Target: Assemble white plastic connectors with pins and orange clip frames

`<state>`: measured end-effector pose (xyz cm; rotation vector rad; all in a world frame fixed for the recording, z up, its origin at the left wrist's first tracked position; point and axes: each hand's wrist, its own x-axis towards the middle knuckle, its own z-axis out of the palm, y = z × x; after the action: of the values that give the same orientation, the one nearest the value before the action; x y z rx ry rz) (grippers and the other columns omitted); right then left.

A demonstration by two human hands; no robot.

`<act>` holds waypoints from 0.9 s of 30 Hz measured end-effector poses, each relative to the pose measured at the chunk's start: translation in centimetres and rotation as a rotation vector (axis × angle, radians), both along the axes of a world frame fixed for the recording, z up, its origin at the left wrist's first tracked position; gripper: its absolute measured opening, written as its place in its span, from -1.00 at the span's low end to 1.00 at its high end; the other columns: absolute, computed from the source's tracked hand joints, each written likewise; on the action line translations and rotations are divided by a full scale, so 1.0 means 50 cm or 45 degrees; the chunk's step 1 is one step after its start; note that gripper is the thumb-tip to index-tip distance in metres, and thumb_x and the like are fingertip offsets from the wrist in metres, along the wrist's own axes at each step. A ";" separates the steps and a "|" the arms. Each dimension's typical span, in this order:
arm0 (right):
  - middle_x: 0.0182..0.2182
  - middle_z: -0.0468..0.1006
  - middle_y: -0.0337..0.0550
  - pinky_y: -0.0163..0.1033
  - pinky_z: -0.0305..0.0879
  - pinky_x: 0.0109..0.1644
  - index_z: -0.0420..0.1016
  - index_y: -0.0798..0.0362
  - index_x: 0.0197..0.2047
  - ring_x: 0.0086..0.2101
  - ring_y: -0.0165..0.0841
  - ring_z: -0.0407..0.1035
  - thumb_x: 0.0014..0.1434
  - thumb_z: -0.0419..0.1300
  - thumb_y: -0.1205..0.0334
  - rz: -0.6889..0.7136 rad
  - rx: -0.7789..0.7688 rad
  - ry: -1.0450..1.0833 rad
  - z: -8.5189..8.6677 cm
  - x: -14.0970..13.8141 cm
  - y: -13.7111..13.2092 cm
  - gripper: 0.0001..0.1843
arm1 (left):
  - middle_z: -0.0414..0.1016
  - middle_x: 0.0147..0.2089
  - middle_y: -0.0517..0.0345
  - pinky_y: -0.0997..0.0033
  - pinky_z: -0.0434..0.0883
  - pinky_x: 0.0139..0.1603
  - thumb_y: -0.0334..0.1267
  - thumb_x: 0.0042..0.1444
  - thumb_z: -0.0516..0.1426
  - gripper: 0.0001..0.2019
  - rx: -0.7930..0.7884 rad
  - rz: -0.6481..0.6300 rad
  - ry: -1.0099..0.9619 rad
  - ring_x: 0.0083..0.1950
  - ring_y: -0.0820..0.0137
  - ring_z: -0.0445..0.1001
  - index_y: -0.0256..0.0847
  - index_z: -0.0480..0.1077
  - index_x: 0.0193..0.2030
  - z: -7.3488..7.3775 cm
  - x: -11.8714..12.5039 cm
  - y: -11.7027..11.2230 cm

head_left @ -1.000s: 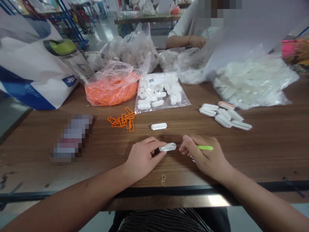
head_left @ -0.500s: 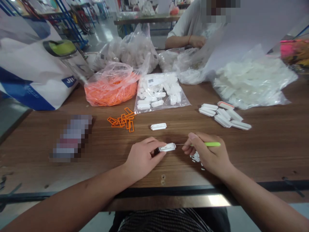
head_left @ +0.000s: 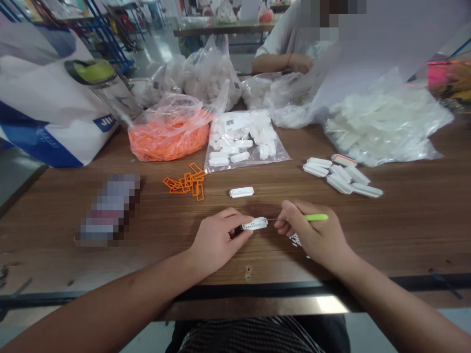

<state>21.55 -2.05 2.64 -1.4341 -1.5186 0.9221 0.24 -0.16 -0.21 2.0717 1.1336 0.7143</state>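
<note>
Between thumb and fingers, my left hand (head_left: 220, 239) pinches a white plastic connector housing (head_left: 257, 223) with a row of small dark holes, just above or on the table. My right hand (head_left: 311, 230) grips a thin needle-like tool by its bright green handle (head_left: 317, 217). The tool's fine metal shaft points left, its tip at the right end of the housing. Under my right fingers lies a little heap of tiny white pieces (head_left: 296, 239), partly hidden by the hand. Another white housing (head_left: 242, 192) rests on the table just beyond.
Orange rectangular frames (head_left: 187, 181) lie left of centre, before a bag of orange parts (head_left: 167, 135). A bag of white housings (head_left: 245, 142) stands behind. Several white housings (head_left: 340, 177) lie right, near a large clear bag (head_left: 382, 122). A blurred-out flat object (head_left: 110, 208) lies left. A person sits opposite.
My right hand has shifted slightly left with the green-handled tool, so its tip now reaches over the housing's right end. My left hand and the housing have stayed put.
</note>
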 end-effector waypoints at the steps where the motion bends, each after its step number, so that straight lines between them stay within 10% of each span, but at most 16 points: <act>1: -0.60 0.54 -0.21 -0.36 0.36 -0.51 0.45 0.06 -0.53 -0.59 -0.45 0.44 0.32 0.05 0.09 0.032 0.042 -0.063 0.002 -0.001 -0.001 -0.58 | 0.55 -0.18 0.20 0.54 0.35 -0.42 -0.32 0.15 0.21 -0.79 -0.009 -0.004 -0.004 -0.49 0.58 0.34 -0.11 0.55 -0.07 0.000 0.000 0.000; 21: -0.40 0.65 -0.18 -0.24 0.47 -0.23 0.59 0.02 -0.39 -0.37 -0.34 0.54 0.28 0.15 0.09 0.187 0.091 -0.205 -0.001 0.033 0.004 -0.71 | 0.53 -0.22 0.21 0.53 0.34 -0.43 -0.32 0.13 0.22 -0.80 0.019 0.023 0.021 -0.52 0.58 0.32 -0.12 0.54 -0.09 0.000 0.001 0.000; 27: -0.45 0.66 -0.13 -0.27 0.46 -0.43 0.61 0.02 -0.42 -0.49 -0.35 0.53 0.24 0.18 0.04 -0.028 0.067 -0.091 0.002 0.034 0.004 -0.68 | 0.54 -0.22 0.20 0.52 0.34 -0.44 -0.31 0.13 0.22 -0.81 0.015 0.028 0.039 -0.52 0.58 0.33 -0.12 0.55 -0.09 -0.002 0.001 0.001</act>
<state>23.23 -1.87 2.73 -1.4569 -1.5646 0.8201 0.29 -0.13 -0.30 2.0897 1.1731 0.7032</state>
